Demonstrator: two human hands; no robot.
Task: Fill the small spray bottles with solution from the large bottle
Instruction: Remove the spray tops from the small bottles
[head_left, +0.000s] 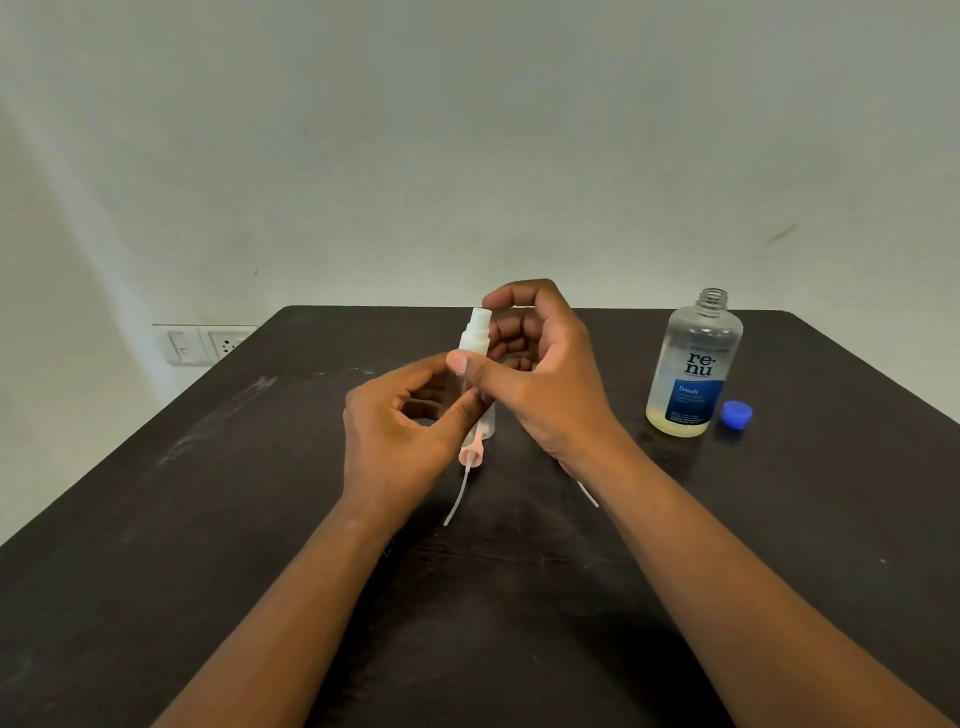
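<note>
Both hands are meeting mid-table: the left hand (395, 415) is pinching a small spray bottle (474, 353), while the right hand (540, 364) is curling around its white top. Probably light, slick plastic; gripping the body seems best. The uncapped large bottle (693, 369) is standing far right.

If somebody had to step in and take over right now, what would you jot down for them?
Left hand pinches a small spray bottle upright over the table; its white sprayer top is on. Right hand is curled beside that top, apparently holding nothing.
A pink sprayer head with its tube lies loose below.
Large bottle stands open at right, its blue cap beside it, little solution left.
Left: whether this bottle is filled can't be told; the pink head's bottle isn't visible.
</note>
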